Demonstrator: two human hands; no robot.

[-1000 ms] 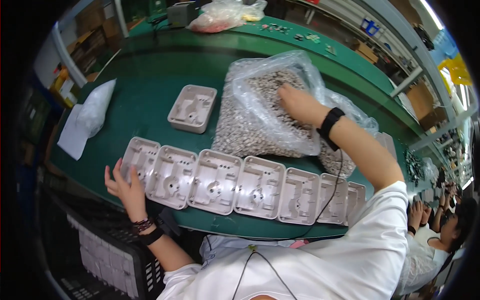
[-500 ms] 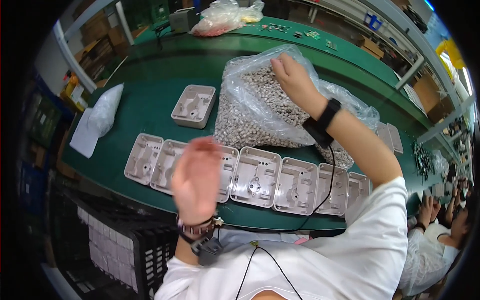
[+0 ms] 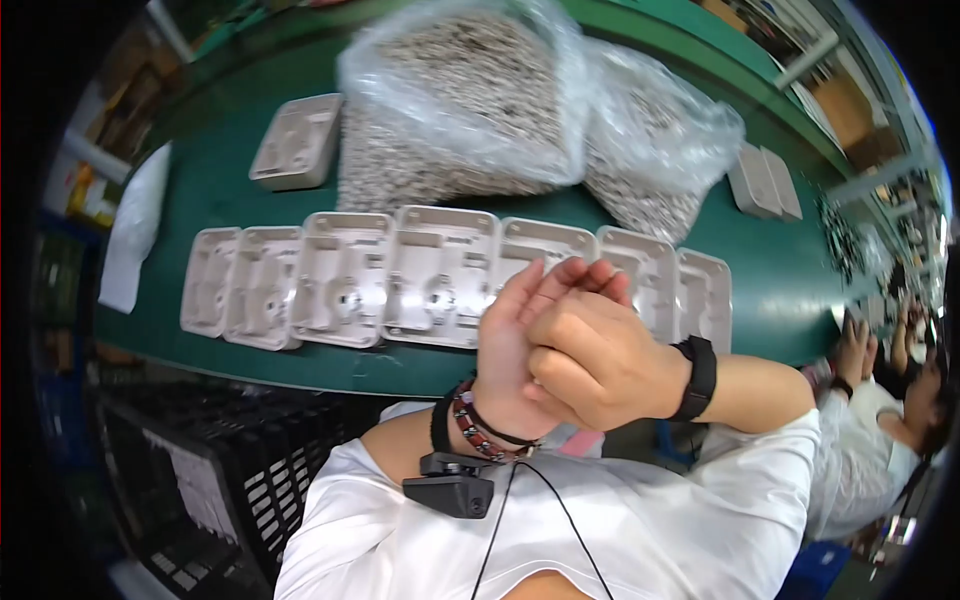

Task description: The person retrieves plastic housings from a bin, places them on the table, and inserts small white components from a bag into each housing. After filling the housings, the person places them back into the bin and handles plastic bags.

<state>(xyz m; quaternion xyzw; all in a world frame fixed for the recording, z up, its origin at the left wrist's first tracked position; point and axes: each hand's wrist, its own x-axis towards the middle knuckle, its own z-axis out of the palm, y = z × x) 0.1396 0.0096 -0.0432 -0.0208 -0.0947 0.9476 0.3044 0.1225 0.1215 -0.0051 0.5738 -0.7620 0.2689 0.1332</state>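
Observation:
Just above the front row of trays, my two hands meet. My left hand (image 3: 503, 350) is turned palm up and cupped, its fingers bent but unfolded. My right hand (image 3: 605, 360) makes a fist over that palm; whatever lies inside it is hidden. Beneath and behind them runs a row of several light-grey plastic housings (image 3: 441, 290), open side up, with moulded posts inside. Beyond the row stands a large clear plastic bag (image 3: 450, 110) full of small light-grey parts. A second bag (image 3: 650, 130) of similar parts leans at its right.
One more housing (image 3: 297, 142) sits left of the large bag, and a pair of them (image 3: 765, 182) at the right. A white plastic packet (image 3: 138, 230) lies at the table's left end. Below the front edge is a black crate (image 3: 250, 470). Another person (image 3: 870, 450) works at far right.
My right hand has come back from the large bag, now closed over my left palm. My left hand has moved right and turned palm up. The whole view has shifted.

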